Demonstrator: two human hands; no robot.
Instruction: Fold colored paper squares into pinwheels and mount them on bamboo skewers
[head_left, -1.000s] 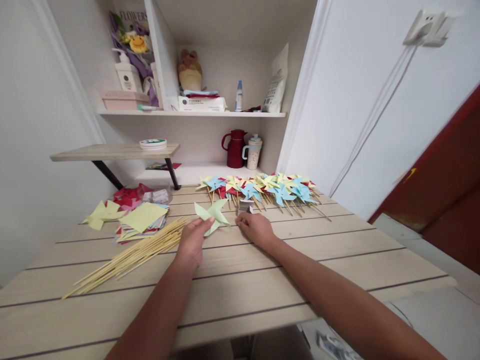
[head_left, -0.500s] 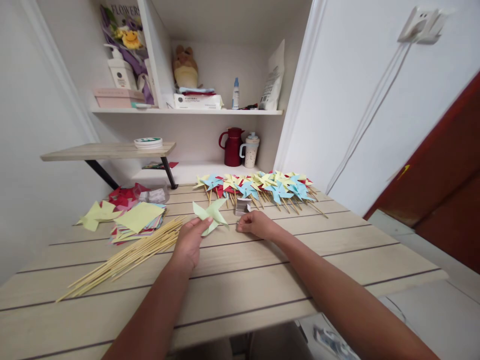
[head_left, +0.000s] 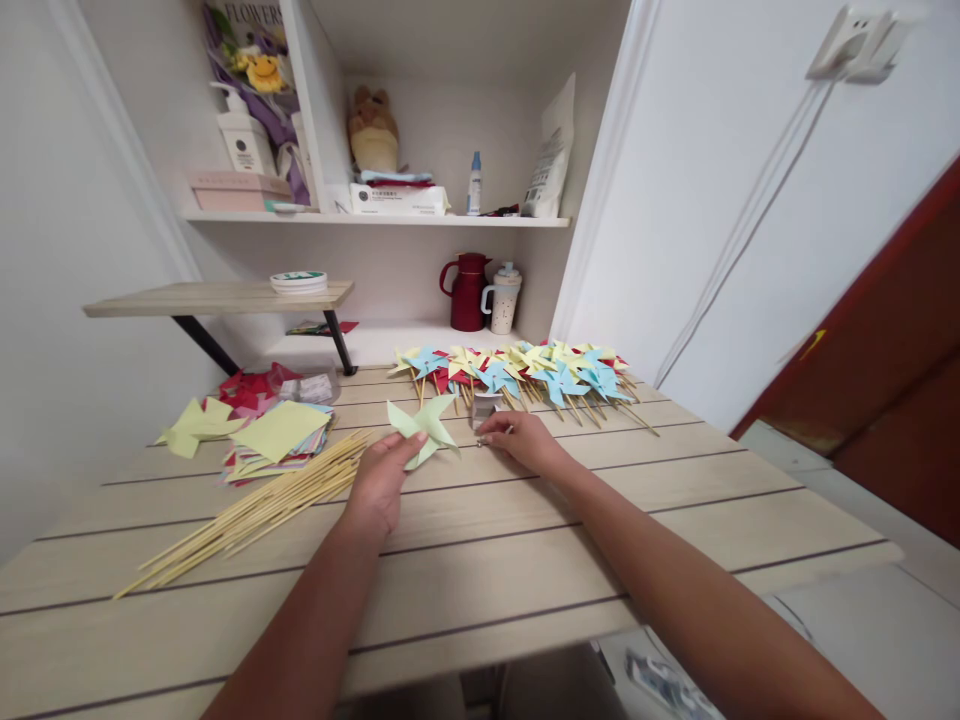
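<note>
A pale green paper pinwheel [head_left: 429,425] is pinched between the thumb and fingers of my left hand [head_left: 382,478], a little above the table. My right hand [head_left: 519,440] is in front of a small open box [head_left: 486,405], its thumb and fingertips drawn together low over the tabletop. Whatever those fingertips may hold is too small to make out. A tiny shiny piece [head_left: 480,443] shows just below them. Beside my left wrist lies a bundle of thin wooden sticks [head_left: 262,510].
Finished pinwheels on sticks [head_left: 525,375] are heaped at the back. Left of my hands are stacked paper squares [head_left: 281,432], a yellow pinwheel [head_left: 196,428] and red paper pieces [head_left: 251,390]. A raised wooden shelf [head_left: 187,298], red jug [head_left: 469,292] and cup [head_left: 505,300] stand behind.
My right hand has shifted slightly up and right, and the tiny shiny piece now shows below its fingertips. My left hand keeps its hold on the pinwheel.
</note>
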